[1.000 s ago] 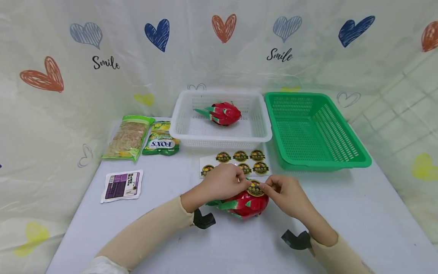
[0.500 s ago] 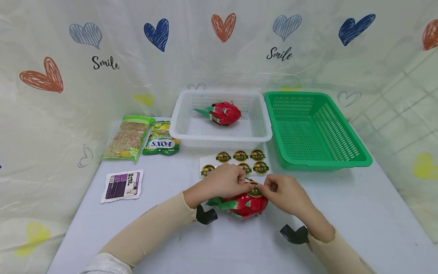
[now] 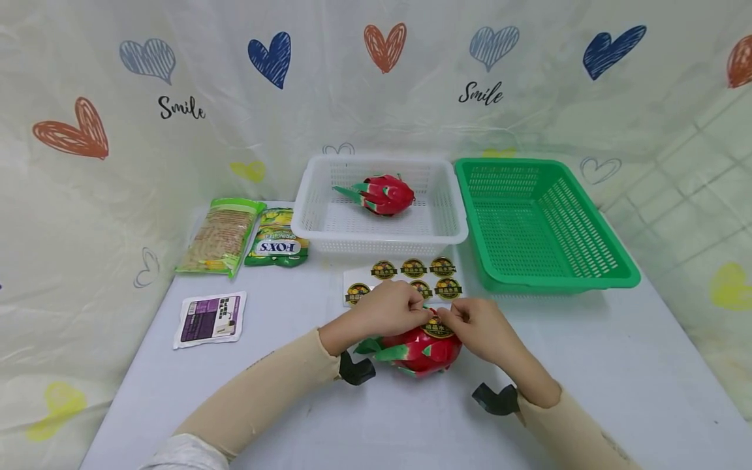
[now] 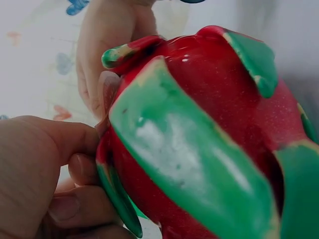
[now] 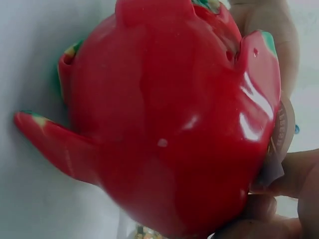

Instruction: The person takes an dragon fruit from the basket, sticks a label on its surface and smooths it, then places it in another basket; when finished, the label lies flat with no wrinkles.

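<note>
Right hand (image 3: pixel 482 326): shifted a touch left since a second ago, and the round black-and-gold sticker (image 3: pixel 437 328) has come lower with it. Thumb and finger are pinching its right edge.
Left hand (image 3: pixel 390 307): nudged slightly right on my feed too, pinching the sticker's other edge.
Sticker label: I get 精品水 before the right fingers cover the rest; the right wrist cam shows what looks like FRESH by the rim. It's up against the fruit, can't tell how much is stuck.
Dragon fruit: the glossy red dragon fruit with green scales (image 3: pixel 420 356) lies on its side on the white table (image 3: pixel 305 424), leafy end to the left, just in front of the flat white sticker sheet (image 3: pixel 357 275).
Sheet: six matching stickers in view, left hand blocking part of it.
Baskets: second red-and-green dragon fruit (image 3: pixel 390 197) sits in the white perforated plastic basket (image 3: pixel 378 239); green perforated plastic basket (image 3: pixel 564 284) right beside it.
Bags: green-and-yellow bag (image 3: pixel 279 241) reads FOX'S and SPRING TEA, upside down to me. Clear green-edged bag of brown stuff (image 3: pixel 220 238) next to it. Purple-and-white packet (image 3: pixel 210 318) nearer, print too small.
Curtain: pale heart-print curtain (image 3: pixel 205 150) says "Smile" twice.
</note>
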Available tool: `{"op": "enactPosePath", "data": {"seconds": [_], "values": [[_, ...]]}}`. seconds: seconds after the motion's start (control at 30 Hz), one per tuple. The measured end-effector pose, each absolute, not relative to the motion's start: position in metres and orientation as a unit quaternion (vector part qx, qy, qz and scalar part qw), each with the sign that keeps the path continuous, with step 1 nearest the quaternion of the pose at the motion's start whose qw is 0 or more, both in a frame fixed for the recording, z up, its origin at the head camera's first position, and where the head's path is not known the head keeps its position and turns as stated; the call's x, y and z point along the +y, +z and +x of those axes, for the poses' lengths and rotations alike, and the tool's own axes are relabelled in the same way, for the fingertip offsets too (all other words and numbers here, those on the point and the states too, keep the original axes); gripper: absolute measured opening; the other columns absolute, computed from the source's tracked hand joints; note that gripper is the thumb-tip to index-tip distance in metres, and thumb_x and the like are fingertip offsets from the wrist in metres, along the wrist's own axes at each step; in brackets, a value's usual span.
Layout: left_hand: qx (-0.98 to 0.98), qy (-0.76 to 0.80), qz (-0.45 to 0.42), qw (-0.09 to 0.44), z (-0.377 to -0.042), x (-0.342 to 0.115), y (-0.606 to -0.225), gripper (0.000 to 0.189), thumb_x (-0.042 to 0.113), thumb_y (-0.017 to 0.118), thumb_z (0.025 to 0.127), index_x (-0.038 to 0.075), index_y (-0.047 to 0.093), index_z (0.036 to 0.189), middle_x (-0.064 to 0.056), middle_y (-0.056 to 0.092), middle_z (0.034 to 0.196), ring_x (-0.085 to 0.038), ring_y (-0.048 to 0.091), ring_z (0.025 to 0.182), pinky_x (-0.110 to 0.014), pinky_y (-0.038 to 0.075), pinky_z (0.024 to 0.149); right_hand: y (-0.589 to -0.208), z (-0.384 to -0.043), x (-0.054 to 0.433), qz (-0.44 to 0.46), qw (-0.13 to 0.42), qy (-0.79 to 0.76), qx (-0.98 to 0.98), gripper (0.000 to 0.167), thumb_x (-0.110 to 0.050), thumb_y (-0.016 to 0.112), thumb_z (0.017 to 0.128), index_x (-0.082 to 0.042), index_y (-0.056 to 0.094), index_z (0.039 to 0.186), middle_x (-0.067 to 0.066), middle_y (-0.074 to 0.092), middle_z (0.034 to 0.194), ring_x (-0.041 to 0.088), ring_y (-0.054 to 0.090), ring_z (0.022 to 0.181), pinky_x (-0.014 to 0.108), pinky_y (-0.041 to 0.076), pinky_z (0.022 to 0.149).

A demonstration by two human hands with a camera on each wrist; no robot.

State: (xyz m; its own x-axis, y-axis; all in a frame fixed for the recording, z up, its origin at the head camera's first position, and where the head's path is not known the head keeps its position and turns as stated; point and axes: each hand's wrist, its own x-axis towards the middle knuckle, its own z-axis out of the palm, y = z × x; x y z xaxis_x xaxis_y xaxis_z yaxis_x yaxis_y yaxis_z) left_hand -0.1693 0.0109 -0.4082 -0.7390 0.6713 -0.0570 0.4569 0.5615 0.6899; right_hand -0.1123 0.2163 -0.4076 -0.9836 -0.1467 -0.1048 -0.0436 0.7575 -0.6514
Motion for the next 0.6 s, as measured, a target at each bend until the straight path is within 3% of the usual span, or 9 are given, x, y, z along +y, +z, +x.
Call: {"op": "enactPosePath", "data": {"seconds": [0.2, 0.47, 0.6], "values": [[0.866, 0.349, 0.325, 0.148, -0.166, 0.009, -0.411, 0.053, 0.022, 0.065, 0.097, 0.023, 0.036, 0.052, 0.012, 0.031, 0.047, -0.001, 0.032, 0.047, -0.020, 0.024, 0.050, -0.413, -0.104, 0.223, -0.036, 0.108, -0.415, 0.903, 0.037, -0.029, 0.064, 0.104, -0.010, 0.051, 0.075, -0.001, 0.044, 0.050, 0.013, 0.045, 0.041, 0.025, 0.031, 0.042], [0.866, 0.348, 0.326, 0.149, -0.161, 0.005, -0.409, 0.045, 0.037, 0.073, 0.097, 0.021, 0.052, 0.060, 0.011, 0.047, 0.049, -0.003, 0.047, 0.047, -0.019, 0.035, 0.051, -0.418, -0.096, 0.232, -0.040, 0.120, -0.469, 0.874, 0.034, -0.030, 0.067, 0.103, -0.006, 0.048, 0.088, 0.004, 0.049, 0.056, 0.015, 0.050, 0.045, 0.029, 0.042, 0.043], [0.864, 0.351, 0.328, 0.154, -0.158, 0.003, -0.408, 0.043, 0.045, 0.077, 0.094, 0.020, 0.056, 0.065, 0.011, 0.048, 0.049, -0.003, 0.047, 0.048, -0.020, 0.035, 0.050, -0.418, -0.095, 0.233, -0.049, 0.124, -0.491, 0.861, 0.037, -0.027, 0.071, 0.101, -0.005, 0.043, 0.091, 0.003, 0.048, 0.058, 0.016, 0.050, 0.045, 0.030, 0.044, 0.044]]}}
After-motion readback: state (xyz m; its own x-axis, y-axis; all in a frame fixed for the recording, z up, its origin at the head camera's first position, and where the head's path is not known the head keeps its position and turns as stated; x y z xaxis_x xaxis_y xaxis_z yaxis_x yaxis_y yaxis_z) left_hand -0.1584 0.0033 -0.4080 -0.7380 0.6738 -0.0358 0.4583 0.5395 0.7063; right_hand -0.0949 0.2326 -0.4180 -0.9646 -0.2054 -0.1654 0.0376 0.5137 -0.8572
